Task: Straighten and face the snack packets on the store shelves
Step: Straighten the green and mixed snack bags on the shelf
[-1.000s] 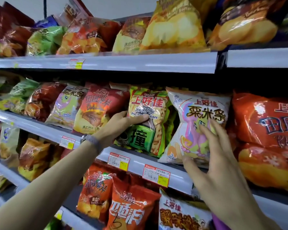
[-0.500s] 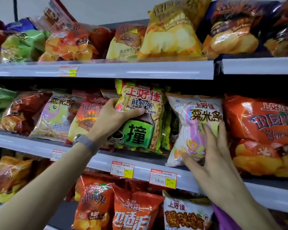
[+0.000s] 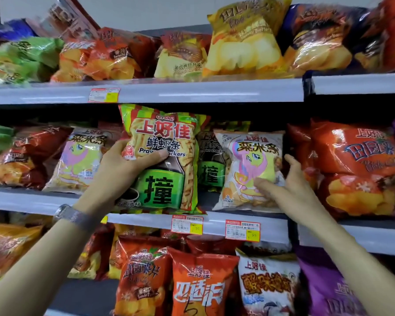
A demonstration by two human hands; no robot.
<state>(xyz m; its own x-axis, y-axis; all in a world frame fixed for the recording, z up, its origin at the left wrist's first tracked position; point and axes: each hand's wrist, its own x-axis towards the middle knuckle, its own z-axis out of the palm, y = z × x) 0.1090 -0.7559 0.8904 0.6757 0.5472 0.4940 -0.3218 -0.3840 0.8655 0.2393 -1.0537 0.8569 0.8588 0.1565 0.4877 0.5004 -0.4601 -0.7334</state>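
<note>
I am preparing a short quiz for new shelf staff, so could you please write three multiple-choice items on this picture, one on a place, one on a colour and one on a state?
1. Which shelf holds the prawn cracker packet?
A. top
B. middle
C. bottom

2. What colour is the big panel low on that packet's front?
A. green
B. blue
C. white

3. What is the left hand doing?
A. hanging free
B. pointing at a price tag
C. gripping the prawn cracker packet

Answers:
1 B, its base sits at the middle shelf's edge.
2 A, the panel is bright green.
3 C, the thumb lies across its front, while the right hand touches the white pony packet.
</note>
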